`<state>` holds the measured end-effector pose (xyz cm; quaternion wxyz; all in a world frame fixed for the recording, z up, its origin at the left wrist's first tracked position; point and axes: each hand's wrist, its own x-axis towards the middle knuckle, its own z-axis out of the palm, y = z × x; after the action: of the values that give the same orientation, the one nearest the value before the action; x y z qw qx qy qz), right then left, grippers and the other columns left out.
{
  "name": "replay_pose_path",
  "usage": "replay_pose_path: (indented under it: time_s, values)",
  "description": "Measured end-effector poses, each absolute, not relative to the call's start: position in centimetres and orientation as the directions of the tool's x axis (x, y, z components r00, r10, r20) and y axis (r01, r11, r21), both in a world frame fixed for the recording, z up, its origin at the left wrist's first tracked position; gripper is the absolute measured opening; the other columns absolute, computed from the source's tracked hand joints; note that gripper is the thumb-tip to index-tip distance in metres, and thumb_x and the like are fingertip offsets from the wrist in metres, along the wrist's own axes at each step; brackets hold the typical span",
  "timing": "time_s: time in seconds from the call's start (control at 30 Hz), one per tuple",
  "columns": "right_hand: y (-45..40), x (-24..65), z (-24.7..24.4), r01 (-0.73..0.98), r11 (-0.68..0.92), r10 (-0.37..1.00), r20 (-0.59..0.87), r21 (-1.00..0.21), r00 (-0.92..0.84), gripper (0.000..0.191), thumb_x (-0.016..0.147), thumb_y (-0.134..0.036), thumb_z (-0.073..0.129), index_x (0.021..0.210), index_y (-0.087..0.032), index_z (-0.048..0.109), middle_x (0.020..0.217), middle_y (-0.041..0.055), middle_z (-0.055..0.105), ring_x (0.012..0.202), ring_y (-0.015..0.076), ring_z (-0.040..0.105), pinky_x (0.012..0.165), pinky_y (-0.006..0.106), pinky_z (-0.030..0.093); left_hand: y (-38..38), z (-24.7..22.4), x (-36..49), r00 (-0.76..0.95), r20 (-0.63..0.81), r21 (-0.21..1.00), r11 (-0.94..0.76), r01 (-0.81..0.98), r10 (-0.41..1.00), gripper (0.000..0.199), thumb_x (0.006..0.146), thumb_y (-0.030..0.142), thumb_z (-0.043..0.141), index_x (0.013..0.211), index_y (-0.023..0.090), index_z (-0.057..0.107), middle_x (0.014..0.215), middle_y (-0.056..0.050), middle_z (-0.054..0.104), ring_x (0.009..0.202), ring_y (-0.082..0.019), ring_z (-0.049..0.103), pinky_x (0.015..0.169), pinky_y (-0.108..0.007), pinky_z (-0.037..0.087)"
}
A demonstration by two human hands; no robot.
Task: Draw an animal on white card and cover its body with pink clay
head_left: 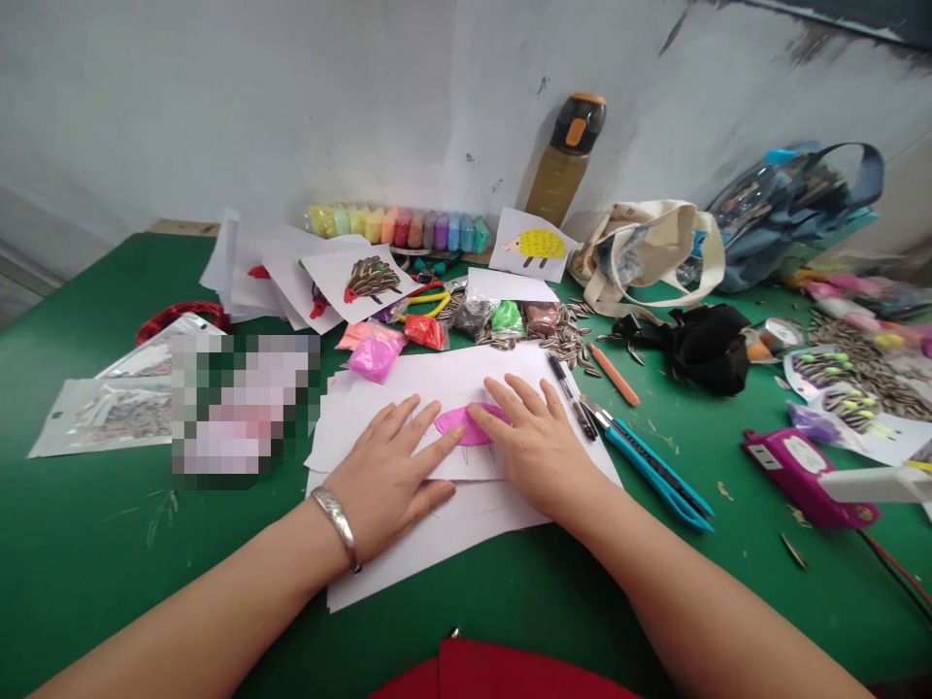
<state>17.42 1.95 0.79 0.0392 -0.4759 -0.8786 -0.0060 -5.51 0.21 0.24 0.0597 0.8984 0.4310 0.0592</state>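
A flat pink clay shape [475, 428] lies on a sheet of white paper [408, 374], with short drawn lines under it. My left hand [397, 464] rests on the paper with fingers spread, its index fingertip touching the clay's left edge. From the right, my right hand [535, 442] reaches over the clay; its fingers are apart and the index finger lies on the pink surface. Neither hand grips anything. Behind the paper sits a bag of pink clay [376, 356]. Part of the shape is hidden under my fingers.
Right of the paper lie black pens [572, 396], an orange stick [615, 375], a blue cutter [657, 468] and a magenta glue gun [808, 478]. Clay packs [400, 227], sunflower seeds [564, 340], a bottle [564, 165] and bags [655, 254] stand behind. Packets [120, 413] are left.
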Motion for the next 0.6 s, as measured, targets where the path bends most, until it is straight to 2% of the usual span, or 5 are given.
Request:
replay_pose_path:
  time_s: [0.13, 0.33, 0.6]
  values:
    - [1.95, 17.53, 0.86, 0.858, 0.514, 0.856, 0.084, -0.026, -0.510, 0.050, 0.090, -0.012, 0.042, 0.136, -0.028, 0.049, 0.153, 0.0106, 0.033, 0.139, 0.0351, 0.028, 0.109, 0.063, 0.018, 0.20, 0.16, -5.53, 0.620, 0.053, 0.154, -0.620, 0.769, 0.782, 0.050, 0.094, 0.048, 0.045, 0.138, 0.027, 0.048, 0.150, -0.012, 0.037, 0.139, -0.037, 0.027, 0.109, -0.057, 0.027]
    - [2.08, 17.39, 1.30, 0.851, 0.524, 0.849, 0.081, -0.010, -0.522, 0.045, 0.090, -0.012, 0.040, 0.131, -0.025, 0.054, 0.148, 0.0098, 0.041, 0.138, 0.0348, 0.027, 0.110, 0.063, 0.015, 0.15, 0.02, -5.55, 0.612, 0.076, 0.170, -0.616, 0.770, 0.787, 0.049, 0.094, 0.049, 0.044, 0.138, 0.027, 0.049, 0.150, -0.011, 0.038, 0.139, -0.036, 0.027, 0.110, -0.057, 0.026]
    - [2.08, 17.68, 0.95, 0.880, 0.470, 0.882, 0.070, -0.071, -0.466, 0.053, 0.083, -0.007, 0.041, 0.133, -0.023, 0.050, 0.151, 0.0100, 0.037, 0.137, 0.0330, 0.030, 0.110, 0.061, 0.020, 0.18, 0.16, -5.50, 0.614, 0.053, 0.175, -0.612, 0.771, 0.788, 0.049, 0.093, 0.047, 0.047, 0.138, 0.026, 0.049, 0.149, -0.014, 0.038, 0.139, -0.038, 0.027, 0.110, -0.058, 0.026]
